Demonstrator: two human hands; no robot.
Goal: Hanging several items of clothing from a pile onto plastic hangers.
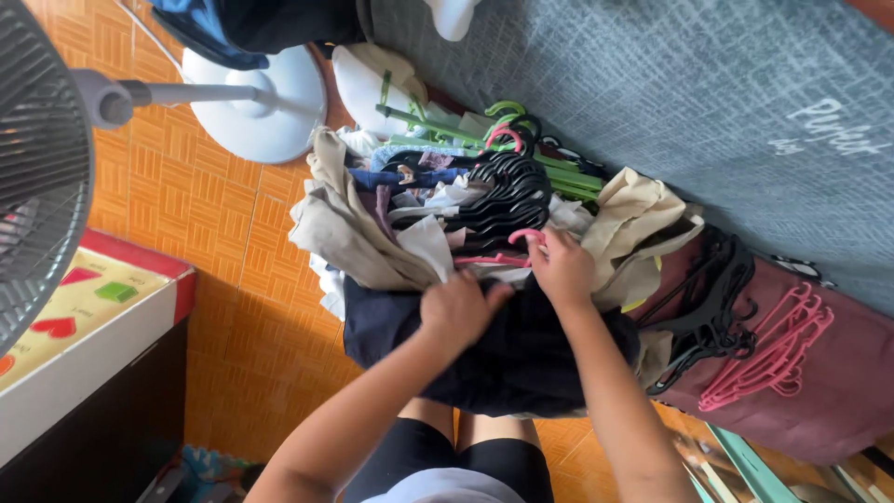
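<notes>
right hand [559, 265] pinches a pink hanger [507, 253] atop the clothes pile [391, 233]. left hand [458, 307], just beside it, grips the dark navy garment [494, 359] at the pile's near edge.

A person seen from above through a head-worn camera, with two bare arms entering from the bottom edge. No sleeves cover the forearms, and no watch, bracelet or ring shows on either wrist or on the fingers that can be seen. The left hand [458, 307] and the right hand [560, 268] are both bare, without gloves. Below the arms, two thighs appear in snug black shorts [438, 461] that end above the knee, leaving the knees bare. At the very bottom edge lies a curved strip of a pale grey-white top [445, 488], plain and without visible print. Nothing more of the body is in view
</notes>
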